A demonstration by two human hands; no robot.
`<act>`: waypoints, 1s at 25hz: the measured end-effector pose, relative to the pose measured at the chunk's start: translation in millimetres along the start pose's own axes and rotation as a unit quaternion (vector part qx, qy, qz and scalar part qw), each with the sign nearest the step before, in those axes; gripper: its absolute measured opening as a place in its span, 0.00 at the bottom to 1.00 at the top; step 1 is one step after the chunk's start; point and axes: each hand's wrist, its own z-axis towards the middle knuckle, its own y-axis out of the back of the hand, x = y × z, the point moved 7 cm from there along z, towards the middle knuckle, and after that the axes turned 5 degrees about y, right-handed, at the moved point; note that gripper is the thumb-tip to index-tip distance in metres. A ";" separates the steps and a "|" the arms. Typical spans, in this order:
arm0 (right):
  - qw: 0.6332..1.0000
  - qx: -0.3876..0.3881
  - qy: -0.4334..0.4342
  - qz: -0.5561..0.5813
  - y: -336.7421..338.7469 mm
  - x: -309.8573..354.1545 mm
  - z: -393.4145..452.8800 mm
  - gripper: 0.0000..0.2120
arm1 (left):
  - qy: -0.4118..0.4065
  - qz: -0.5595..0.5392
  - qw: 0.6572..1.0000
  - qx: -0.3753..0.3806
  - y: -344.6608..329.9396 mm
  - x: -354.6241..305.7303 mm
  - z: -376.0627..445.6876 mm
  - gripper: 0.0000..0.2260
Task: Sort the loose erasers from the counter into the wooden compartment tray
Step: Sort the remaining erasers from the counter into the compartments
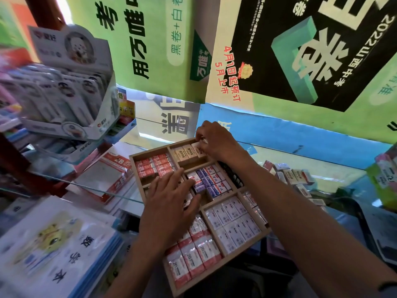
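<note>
Two hands work over the tray (150, 152): the right hand (214, 140) pinches a beige eraser (198, 148) in the far compartment, while the left hand (171, 201) rests flat, released. Loose erasers (290, 175) lie to the right.

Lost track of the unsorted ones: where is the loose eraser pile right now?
The loose eraser pile lies on the glass counter at right in the head view, just beyond the right forearm, right of the wooden tray.

Bare forearms, dark band r. wrist (386, 286)
</note>
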 end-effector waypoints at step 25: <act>0.997 -0.055 -0.044 0.030 14.7 -8.8 -68.1 0.19 | -0.001 -0.003 1.000 0.009 2.4 -3.6 0.8 0.31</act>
